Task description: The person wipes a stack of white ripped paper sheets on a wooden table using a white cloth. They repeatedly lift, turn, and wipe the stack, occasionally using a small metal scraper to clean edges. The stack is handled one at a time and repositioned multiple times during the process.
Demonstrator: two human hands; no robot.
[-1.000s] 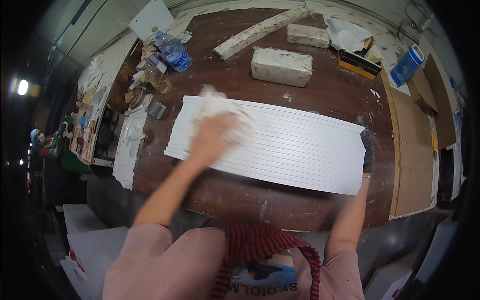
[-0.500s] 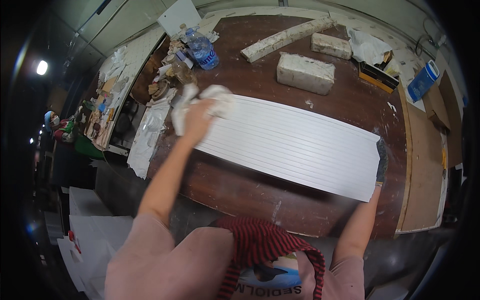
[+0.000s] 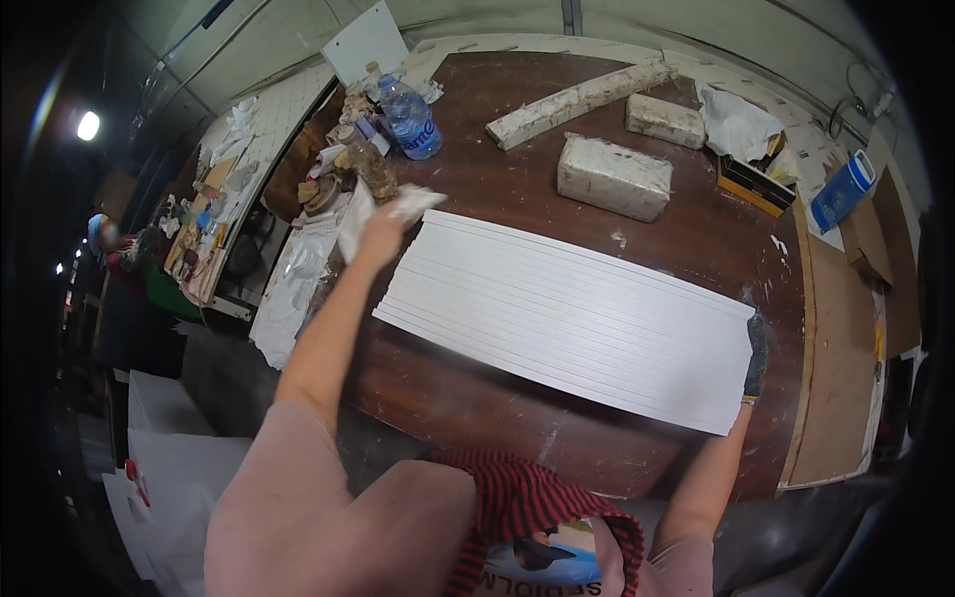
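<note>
A long white grooved panel (image 3: 567, 318) lies slantwise over the brown table, its near edge casting a shadow. Just beyond its left end, my bare left hand (image 3: 381, 235) is closed on a white cloth (image 3: 416, 202), part of which hangs down beside the hand. At the opposite end, my right hand (image 3: 758, 363) wears a dark glove and holds the panel's short edge. The panel hides part of the right hand's fingers.
Behind the panel sit a wrapped block (image 3: 615, 177), a smaller block (image 3: 665, 121) and a long bar (image 3: 582, 104). A water bottle (image 3: 410, 117) and clutter stand at the left. Right are an open box (image 3: 754, 187), a blue container (image 3: 843, 191) and a brown board (image 3: 831, 368).
My left hand and the cloth have moved left off the panel's surface, baring its left end. The right hand stays at the panel's right end. The whole view has shifted slightly.
</note>
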